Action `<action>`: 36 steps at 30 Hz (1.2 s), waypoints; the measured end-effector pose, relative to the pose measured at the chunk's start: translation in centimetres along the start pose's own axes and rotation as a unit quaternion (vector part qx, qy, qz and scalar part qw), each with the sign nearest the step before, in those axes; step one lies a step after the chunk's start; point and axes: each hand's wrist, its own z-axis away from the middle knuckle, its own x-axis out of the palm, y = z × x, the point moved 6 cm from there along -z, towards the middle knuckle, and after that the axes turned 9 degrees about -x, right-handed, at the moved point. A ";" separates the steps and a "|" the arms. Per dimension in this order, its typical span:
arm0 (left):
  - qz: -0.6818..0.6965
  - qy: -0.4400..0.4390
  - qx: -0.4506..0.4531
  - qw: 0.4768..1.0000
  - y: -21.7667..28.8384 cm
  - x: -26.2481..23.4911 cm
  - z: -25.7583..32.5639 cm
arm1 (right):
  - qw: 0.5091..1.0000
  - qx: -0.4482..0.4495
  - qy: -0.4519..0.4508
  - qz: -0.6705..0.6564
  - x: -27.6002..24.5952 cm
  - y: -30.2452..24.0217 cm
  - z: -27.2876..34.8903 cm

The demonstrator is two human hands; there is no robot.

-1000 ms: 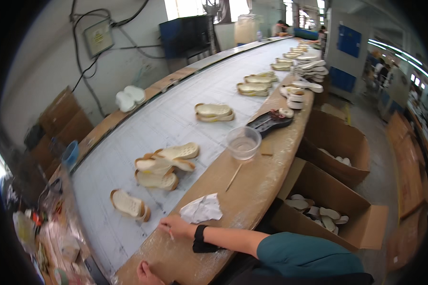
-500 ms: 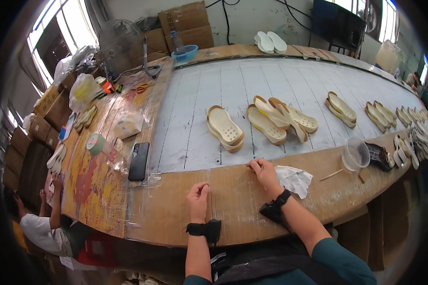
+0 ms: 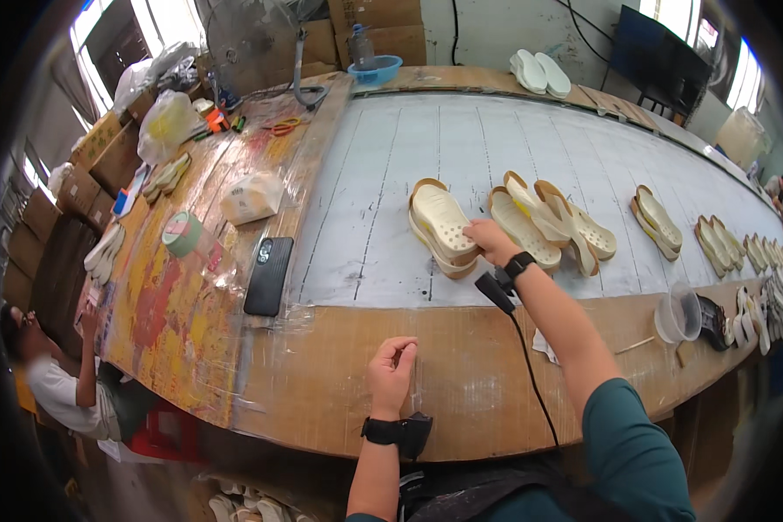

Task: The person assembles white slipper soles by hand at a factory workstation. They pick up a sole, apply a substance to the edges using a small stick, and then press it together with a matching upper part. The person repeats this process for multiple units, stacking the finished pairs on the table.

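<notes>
My right hand [image 3: 493, 241] reaches over the pale table and grips the near end of a cream shoe sole [image 3: 440, 213]. This sole has small round holes and lies stacked on a brown-rimmed one. Just right of my hand, several cream soles [image 3: 520, 228] overlap in a leaning cluster, with yellow marks on their edges. My left hand [image 3: 392, 374] hovers at the brown cardboard edge strip [image 3: 322, 365], its fingers curled in with nothing visible between them. Each wrist wears a black strap with a small device. A cable runs down from the right one.
Left stand a phone [image 3: 269, 277], a green-lidded jar [image 3: 187, 237] and a tissue pack [image 3: 252, 198]. More soles [image 3: 656, 222], a clear tub [image 3: 677, 313] and a thin stick [image 3: 634, 345] lie right. A person [image 3: 65, 383] sits at the left, and a fan [image 3: 252, 43] stands behind.
My right hand has moved forward from the cardboard edge and taken hold of the leftmost sole. My left hand stays near the edge. The view has shifted, and my right forearm now mostly covers the white paper.
</notes>
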 end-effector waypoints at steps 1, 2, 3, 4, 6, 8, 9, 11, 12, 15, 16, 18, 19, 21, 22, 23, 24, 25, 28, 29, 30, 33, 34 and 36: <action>-0.001 0.000 -0.002 1.000 -0.1 0.3 0.0 | 1.000 0.010 -0.001 -0.011 0.2 -0.9 1.1; 0.002 -0.006 -0.006 1.000 -0.2 0.4 -0.1 | 1.000 0.021 -0.002 -0.023 0.3 -1.1 1.6; 0.006 -0.012 -0.009 1.000 -0.4 0.5 -0.1 | 0.999 0.012 -0.042 0.002 0.3 0.7 0.3; 0.007 -0.021 -0.011 1.000 -0.3 0.8 -0.1 | 0.998 -0.014 -0.041 0.047 0.4 -0.3 0.7; -0.016 -0.020 -0.018 1.000 0.5 1.1 0.1 | 0.989 -0.065 -0.048 0.124 2.5 -2.9 1.7; -0.036 -0.024 -0.012 0.999 1.0 1.3 0.1 | 0.995 -0.022 -0.044 0.087 2.7 -2.1 0.2; -0.040 -0.025 -0.006 0.999 1.2 1.4 0.1 | 0.999 0.007 -0.034 0.038 2.6 -1.7 -0.3; -0.045 -0.020 -0.001 0.999 1.4 1.3 0.1 | 0.992 0.041 -0.062 -0.098 3.8 -1.3 -0.1; -0.048 -0.020 -0.003 0.999 1.4 1.2 0.1 | 0.977 0.046 -0.094 -0.186 4.3 -1.1 1.0; 0.051 -0.035 -0.067 0.996 0.5 0.8 0.3 | 0.907 0.052 -0.197 -0.367 6.3 -0.8 6.0; 0.103 -0.045 -0.096 0.989 0.4 0.8 0.6 | 0.894 0.043 -0.236 -0.378 6.9 -1.9 9.0; 0.131 -0.071 0.000 0.989 3.7 1.9 2.1 | 0.904 0.050 -0.159 -0.395 7.3 -4.0 14.3; 0.144 -0.085 0.045 0.985 5.3 2.3 3.1 | 0.904 0.046 -0.155 -0.396 7.4 -4.6 16.5; 0.131 -0.119 0.040 0.983 6.2 2.9 4.8 | 0.891 0.053 -0.160 -0.422 7.9 -4.8 19.8; 0.123 -0.140 0.040 0.982 6.6 3.3 5.6 | 0.884 0.052 -0.160 -0.437 7.8 -5.0 21.0; 0.100 -0.144 0.034 0.984 6.8 3.3 6.5 | 0.880 0.044 -0.181 -0.437 7.6 -5.2 22.0; 0.076 -0.149 0.028 0.986 7.0 3.0 7.3 | 0.881 0.037 -0.186 -0.433 7.4 -5.3 23.1; 0.054 -0.159 0.025 0.986 7.2 3.1 8.0 | 0.884 0.024 -0.188 -0.427 7.1 -5.7 24.0; -0.034 -0.165 0.066 0.984 8.2 3.9 9.8 | 0.886 0.003 -0.199 -0.418 5.9 -5.5 25.8; -0.032 -0.171 0.070 0.982 8.2 4.2 10.3 | 0.885 -0.002 -0.202 -0.418 5.5 -5.7 26.3; -0.030 -0.178 0.074 0.981 8.2 4.6 10.8 | 0.885 -0.006 -0.206 -0.419 5.2 -5.8 26.8; 0.005 -0.177 0.098 0.979 9.3 5.4 11.7 | 0.923 -0.028 -0.179 -0.341 3.7 -6.9 28.2; 0.023 -0.174 0.104 0.979 9.7 5.8 12.2 | 0.943 -0.081 -0.181 -0.266 3.2 -7.3 28.6; 0.142 -0.148 0.078 0.976 9.4 6.2 12.0 | 0.959 -0.186 -0.181 -0.112 2.7 -8.3 29.5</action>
